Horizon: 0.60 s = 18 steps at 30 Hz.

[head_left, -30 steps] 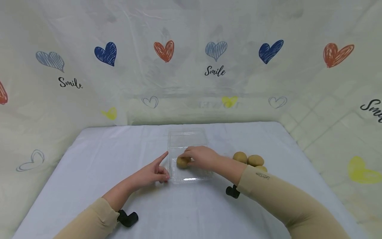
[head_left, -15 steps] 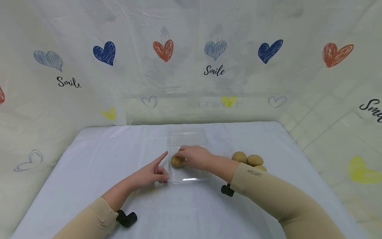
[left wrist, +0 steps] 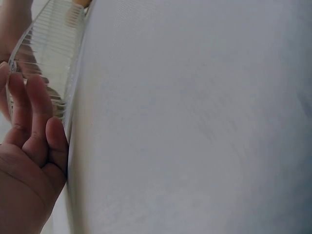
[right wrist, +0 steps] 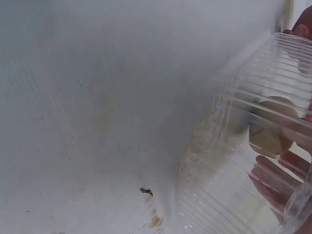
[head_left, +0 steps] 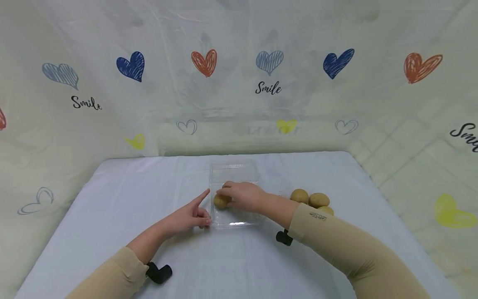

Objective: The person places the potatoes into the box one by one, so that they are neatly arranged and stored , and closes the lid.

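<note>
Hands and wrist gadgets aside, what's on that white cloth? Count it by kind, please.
Round brown potatoes (by their look): 4 in sight, one held by the right hand
Clear plastic container: 1
Total: 5 visible; the right arm may hide more.

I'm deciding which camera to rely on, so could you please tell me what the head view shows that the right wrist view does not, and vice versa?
Only the head view: three potatoes to the right of the clear container, and the heart-printed backdrop.

Only the right wrist view: a dark speck and a brown smudge, which I can't make out in the head view.

Both: the container, one potato inside it, and the right hand at that potato.
</note>
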Available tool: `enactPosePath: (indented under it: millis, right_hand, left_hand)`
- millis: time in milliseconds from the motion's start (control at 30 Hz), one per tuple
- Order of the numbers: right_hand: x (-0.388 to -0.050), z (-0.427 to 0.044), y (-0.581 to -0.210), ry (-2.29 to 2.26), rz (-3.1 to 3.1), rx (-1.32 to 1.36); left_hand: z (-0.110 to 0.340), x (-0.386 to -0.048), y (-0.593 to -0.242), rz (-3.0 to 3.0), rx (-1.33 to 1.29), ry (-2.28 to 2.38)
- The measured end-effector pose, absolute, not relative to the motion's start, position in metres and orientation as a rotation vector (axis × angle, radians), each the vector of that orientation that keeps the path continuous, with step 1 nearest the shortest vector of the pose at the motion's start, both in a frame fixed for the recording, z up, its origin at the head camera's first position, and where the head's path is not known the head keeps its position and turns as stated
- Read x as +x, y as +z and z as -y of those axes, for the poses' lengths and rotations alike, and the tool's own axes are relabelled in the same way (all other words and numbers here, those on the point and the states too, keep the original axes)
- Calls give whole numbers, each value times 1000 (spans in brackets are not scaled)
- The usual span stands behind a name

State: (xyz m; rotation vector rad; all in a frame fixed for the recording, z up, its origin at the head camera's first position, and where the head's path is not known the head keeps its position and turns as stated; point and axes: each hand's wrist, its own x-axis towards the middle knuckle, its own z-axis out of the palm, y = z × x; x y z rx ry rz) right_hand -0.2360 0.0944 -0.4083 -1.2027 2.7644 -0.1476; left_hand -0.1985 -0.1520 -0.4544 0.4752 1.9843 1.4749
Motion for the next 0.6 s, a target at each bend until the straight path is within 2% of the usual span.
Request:
enactPosePath:
  millis: [600]
  right_hand:
    - [-237, -112, -393, -363, -2711, -1183]
  left_hand:
    - [151, -198, -455, -2008, 475, 1462]
